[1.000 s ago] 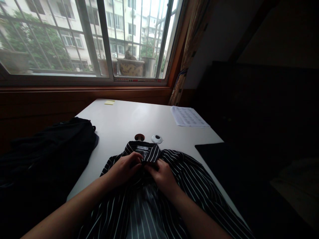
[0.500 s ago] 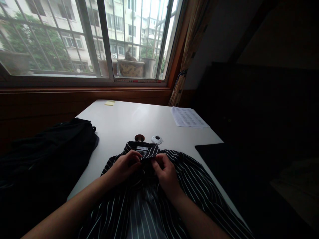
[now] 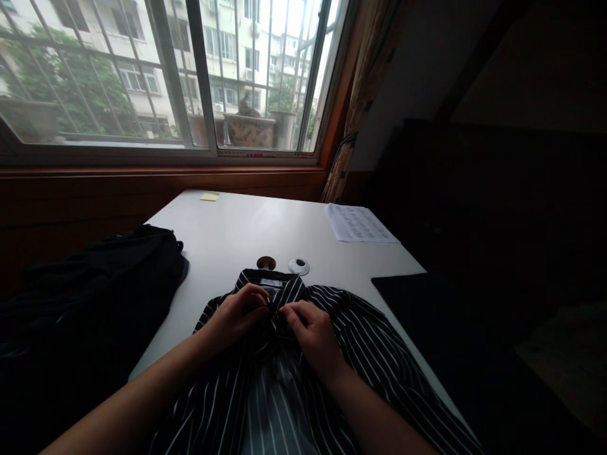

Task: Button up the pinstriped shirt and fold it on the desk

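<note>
A black shirt with white stripes (image 3: pixel 370 335) lies on the white table, its collar (image 3: pixel 290 291) toward the window and its front parted lower down. At the left side of the neck opening, my left hand (image 3: pixel 243 309) pinches the shirt's edge with bent fingers. My right hand (image 3: pixel 313 328) is closed on the cloth just below the right collar point, thumb and forefinger together. Only a small gap separates the two sets of fingertips. Whatever button or buttonhole lies between them is too dark and small to make out.
Dark cloth or a bag (image 3: pixel 109 278) lies along the left of the white table (image 3: pixel 251 221). Beyond the collar are a round hole (image 3: pixel 266 262) and a white ring cover (image 3: pixel 298 266). Printed sheets (image 3: pixel 360 223), a yellow note (image 3: pixel 209 196) and a dark mat (image 3: pixel 403 297) also lie there.
My right hand has shifted slightly left and down from the collar point, closer to my left hand. My left hand stays nearly in place. The right collar point now shows more fully.
</note>
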Motion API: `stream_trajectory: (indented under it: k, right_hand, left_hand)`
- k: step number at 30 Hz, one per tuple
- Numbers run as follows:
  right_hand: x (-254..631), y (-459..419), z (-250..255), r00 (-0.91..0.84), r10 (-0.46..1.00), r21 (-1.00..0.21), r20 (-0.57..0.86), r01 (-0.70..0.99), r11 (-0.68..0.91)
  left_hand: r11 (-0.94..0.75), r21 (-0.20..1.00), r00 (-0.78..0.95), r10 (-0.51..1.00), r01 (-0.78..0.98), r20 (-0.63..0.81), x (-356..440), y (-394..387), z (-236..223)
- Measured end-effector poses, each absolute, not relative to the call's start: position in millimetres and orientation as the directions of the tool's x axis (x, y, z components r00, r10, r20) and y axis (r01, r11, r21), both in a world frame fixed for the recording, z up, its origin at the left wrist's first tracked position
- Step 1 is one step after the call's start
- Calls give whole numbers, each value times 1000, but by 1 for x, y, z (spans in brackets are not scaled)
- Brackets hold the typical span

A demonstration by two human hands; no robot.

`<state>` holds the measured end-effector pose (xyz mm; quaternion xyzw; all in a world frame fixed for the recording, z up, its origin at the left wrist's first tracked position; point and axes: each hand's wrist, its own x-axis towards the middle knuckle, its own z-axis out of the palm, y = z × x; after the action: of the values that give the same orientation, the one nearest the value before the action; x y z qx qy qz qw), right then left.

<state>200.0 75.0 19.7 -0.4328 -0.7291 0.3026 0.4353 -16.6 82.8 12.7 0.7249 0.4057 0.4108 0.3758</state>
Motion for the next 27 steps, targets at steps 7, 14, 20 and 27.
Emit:
stream_trajectory:
  k: [7,14,20,27]
  right_hand:
    - [198,76,14,-240,918,-825,316,408,390]
    - [198,77,11,-279,911,-820,303,411,398]
    - [198,76,13,-294,904,-815,310,407,412]
    - [199,76,13,-313,902,-803,297,430,413]
  left_hand:
    - [-371,885,322,905,282,277,-16,84,14]
    - [-370,898,329,901,237,284,-17,82,15]
    - [-350,918,350,897,185,271,-18,82,14]
    - [-343,930,387,881,128,272,-19,83,14]
